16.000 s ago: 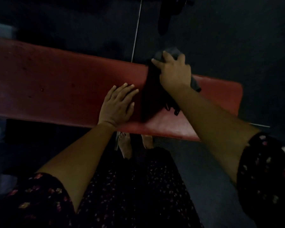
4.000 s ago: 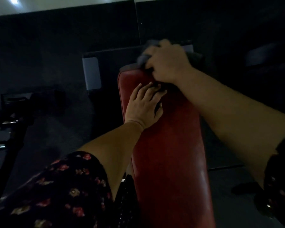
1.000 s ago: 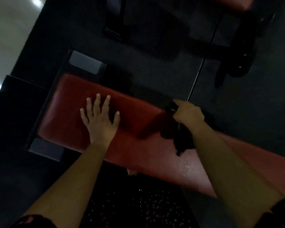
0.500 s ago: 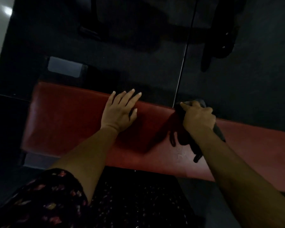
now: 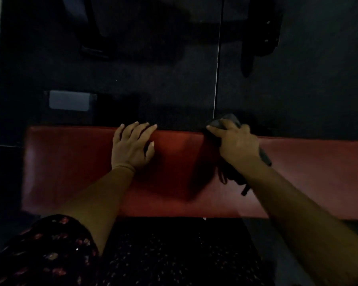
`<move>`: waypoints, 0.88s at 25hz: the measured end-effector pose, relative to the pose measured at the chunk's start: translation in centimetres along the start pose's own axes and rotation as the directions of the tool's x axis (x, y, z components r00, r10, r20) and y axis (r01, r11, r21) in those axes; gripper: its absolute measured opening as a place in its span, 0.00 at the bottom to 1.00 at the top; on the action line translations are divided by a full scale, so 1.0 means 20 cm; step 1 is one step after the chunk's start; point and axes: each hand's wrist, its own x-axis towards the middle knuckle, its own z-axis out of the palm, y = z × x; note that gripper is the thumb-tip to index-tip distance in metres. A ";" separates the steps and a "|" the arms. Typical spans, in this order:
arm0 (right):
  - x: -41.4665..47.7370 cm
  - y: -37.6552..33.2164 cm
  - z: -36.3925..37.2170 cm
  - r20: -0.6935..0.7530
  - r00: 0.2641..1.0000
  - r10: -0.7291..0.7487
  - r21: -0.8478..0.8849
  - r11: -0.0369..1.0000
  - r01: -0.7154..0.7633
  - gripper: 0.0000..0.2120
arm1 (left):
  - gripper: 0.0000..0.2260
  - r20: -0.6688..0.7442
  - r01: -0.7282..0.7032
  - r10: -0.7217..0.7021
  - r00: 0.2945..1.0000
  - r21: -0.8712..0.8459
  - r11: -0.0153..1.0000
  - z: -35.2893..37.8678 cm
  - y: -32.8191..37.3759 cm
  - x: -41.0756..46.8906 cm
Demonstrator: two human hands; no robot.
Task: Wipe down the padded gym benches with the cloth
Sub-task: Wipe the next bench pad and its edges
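Wiping along far edge of bench (image 5: 174,178)
Bracing with flat, empty left hand (image 5: 131,147) – bunched cloth (image 5: 227,119) gripped in right hand (image 5: 237,144), likely for pressure.

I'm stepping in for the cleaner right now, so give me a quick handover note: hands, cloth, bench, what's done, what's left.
Left hand: flat on the red padded bench, fingers straight, reaching its far edge.
Right hand: grips the dark cloth, pressed on the bench top near the far edge.
Done: cloth is on the pad; wiped parts cannot be told.
Left: probably the rest of this pad.
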 end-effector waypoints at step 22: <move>-0.03 0.64 0.10 0.104 0.961 0.257 -0.079 0.965 -0.249 0.28 | 0.28 0.086 0.121 -0.117 0.989 -0.043 0.992 0.02 0.49 0.02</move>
